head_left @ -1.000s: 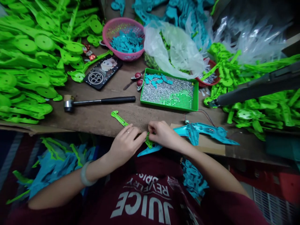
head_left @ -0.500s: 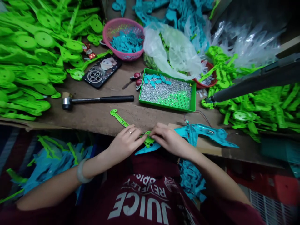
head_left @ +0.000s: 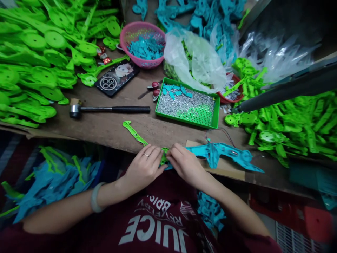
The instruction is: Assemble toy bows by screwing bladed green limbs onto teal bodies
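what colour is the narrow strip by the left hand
The strip is bright green, clearest in the head view.

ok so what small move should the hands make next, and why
I'd probably press the green piece gently toward the blue part with the left hand and right hand: both are at its edges, and blue shows right beside it. The fit is hidden, so this is only a judgement.
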